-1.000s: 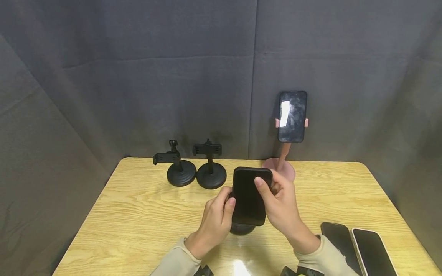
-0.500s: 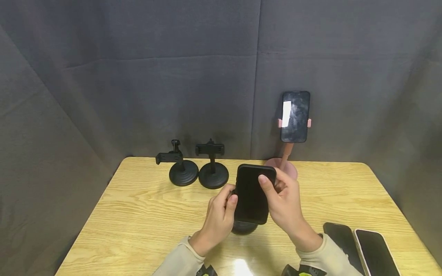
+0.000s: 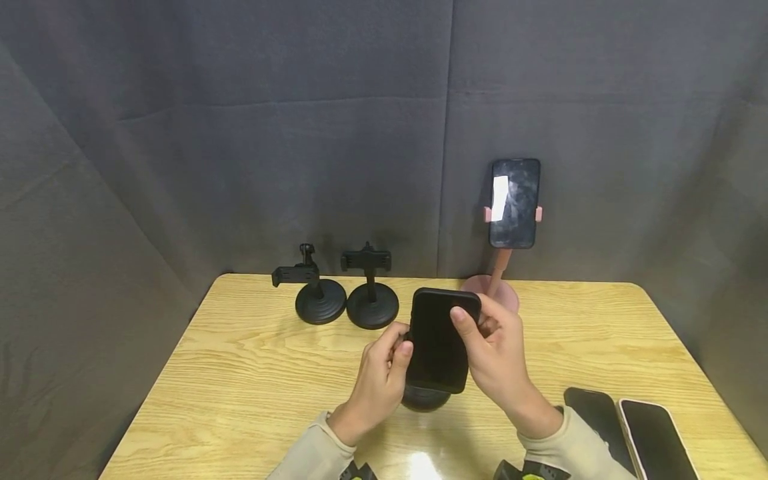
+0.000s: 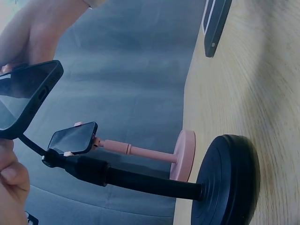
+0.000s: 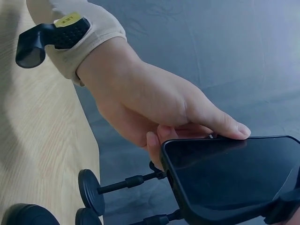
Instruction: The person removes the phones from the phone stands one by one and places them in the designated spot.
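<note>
A black-cased smartphone (image 3: 440, 350), screen toward me and dark, is held between both hands in the head view. The left hand (image 3: 378, 379) grips its left edge, thumb at the front rim. The right hand (image 3: 501, 360) pinches the upper right side, with the thumb over the screen and the fingers behind. Below and behind the phone stands a black phone stand (image 4: 140, 182), its pole rising from a round base to the phone's back in the left wrist view. A black clamp arm (image 5: 281, 206) lies at the phone's edge in the right wrist view.
Two black phone stands (image 3: 321, 301) with bare clamps stand at the back left of the wooden table (image 3: 240, 393). Behind the right hand, a pink stand (image 3: 503, 263) carries another phone (image 3: 516, 203). Two phones (image 3: 657, 437) lie side by side at the front right. Grey cloth (image 3: 300, 167) hangs around.
The head view has turned slightly left, so things appear a little farther right. Both hands keep nearly the same hold on the phone.
</note>
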{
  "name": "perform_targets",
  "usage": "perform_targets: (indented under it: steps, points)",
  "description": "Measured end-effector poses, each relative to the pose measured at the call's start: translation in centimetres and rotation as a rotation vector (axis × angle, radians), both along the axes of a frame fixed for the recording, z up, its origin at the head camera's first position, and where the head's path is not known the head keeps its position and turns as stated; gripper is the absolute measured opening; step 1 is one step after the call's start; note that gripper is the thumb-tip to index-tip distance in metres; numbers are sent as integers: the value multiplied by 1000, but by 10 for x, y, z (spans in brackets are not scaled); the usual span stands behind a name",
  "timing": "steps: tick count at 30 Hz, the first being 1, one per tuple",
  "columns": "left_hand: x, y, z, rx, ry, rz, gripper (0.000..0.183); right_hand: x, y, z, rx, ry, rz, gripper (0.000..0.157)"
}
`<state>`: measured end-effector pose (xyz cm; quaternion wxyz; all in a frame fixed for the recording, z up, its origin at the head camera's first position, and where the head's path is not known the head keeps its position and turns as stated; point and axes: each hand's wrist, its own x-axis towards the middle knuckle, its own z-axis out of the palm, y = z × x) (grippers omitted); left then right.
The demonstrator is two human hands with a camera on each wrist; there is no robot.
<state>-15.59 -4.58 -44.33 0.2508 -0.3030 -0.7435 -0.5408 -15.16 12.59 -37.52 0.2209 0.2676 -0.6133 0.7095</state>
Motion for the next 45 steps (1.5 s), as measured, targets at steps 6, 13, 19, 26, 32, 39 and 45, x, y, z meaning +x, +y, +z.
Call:
perform_targets:
  steps: [6, 13, 19, 26, 32, 39, 45]
  points:
    - [-1, 0, -1, 7, 14, -20, 18, 1, 0, -1, -9, 12, -3, 19]
    - [0, 0, -2, 15, 38, -26, 22, 2, 0, 0, -17, 9, -1, 20]
    - [0, 0, -2, 3, 79, -27, 12, 2, 1, 0, -19, 5, 1, 23]
    - [1, 1, -5, -2, 84, -20, 26, 3, 1, 1, -23, 0, -3, 22]
    - [2, 2, -6, -4, 133, -10, 28, 5, -1, 0, -40, -3, -6, 22]
    - [2, 3, -8, 6, 155, -27, 28, 7, -3, 0, -46, -21, -23, 24]
    - [2, 3, -9, 9, 170, -29, 26, 7, -4, 0, -55, -25, -35, 27]
